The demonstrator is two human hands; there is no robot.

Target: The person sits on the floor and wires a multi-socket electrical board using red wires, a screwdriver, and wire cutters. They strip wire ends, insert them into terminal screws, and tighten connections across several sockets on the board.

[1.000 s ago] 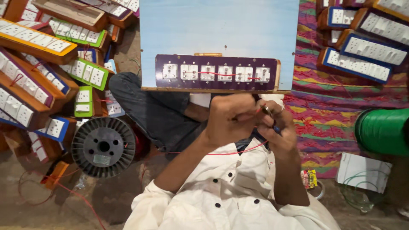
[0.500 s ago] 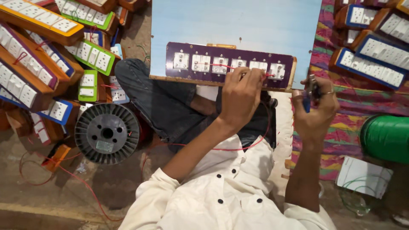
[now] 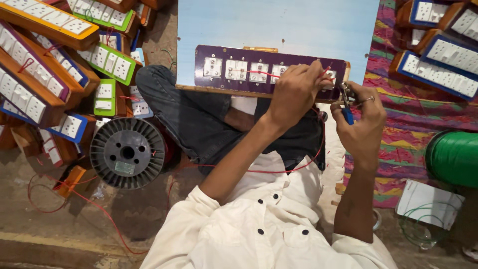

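Both our hands have moved closer to the purple switch board (image 3: 234, 69) since half a second ago.

Our left hand (image 3: 296, 92) is curled on the right end of the board, and its fingertips pinch a thin red wire (image 3: 259, 73) that runs across the white sockets. Our right hand (image 3: 363, 119) is just beside the board's right end, closed around small pliers with a blue handle (image 3: 347, 107). We see the board lying across our lap, leaning on the edge of a pale blue panel (image 3: 279, 25). More red wire loops down past our white shirt (image 3: 264, 224). A dark round spool (image 3: 127, 153) sits on the floor to our left, near piles of other switch boards (image 3: 45, 65). A green roll (image 3: 454, 157) is well off to our right.
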